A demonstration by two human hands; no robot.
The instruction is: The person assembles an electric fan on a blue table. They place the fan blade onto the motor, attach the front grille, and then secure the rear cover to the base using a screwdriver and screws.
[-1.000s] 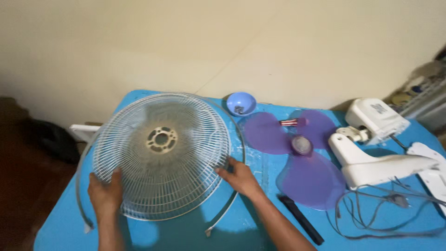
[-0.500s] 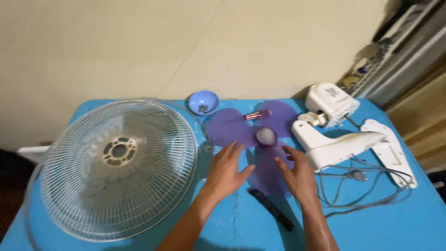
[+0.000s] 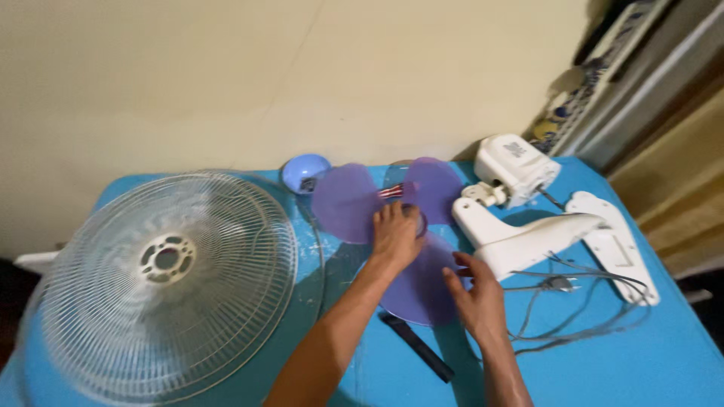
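Our left hand (image 3: 397, 230) has come down over the hub of the purple fan blade (image 3: 354, 202), fingers curled on it, where half a second ago both hands hovered spread above; our right hand (image 3: 473, 295) lies flat on the near lobe, so we now grip the blade. It lies flat mid-table toward the far edge, three lobes, no long axis. The wire fan guard (image 3: 162, 280) sits at the left edge, the white motor housing (image 3: 515, 167) toward the far right corner

The scene is lit dimly and warmly from above. Soft shadows are cast onto the blue table (image 3: 618, 354) beneath both forearms. Slight motion blur is seen throughout, and the lower left corner is lost in darkness.
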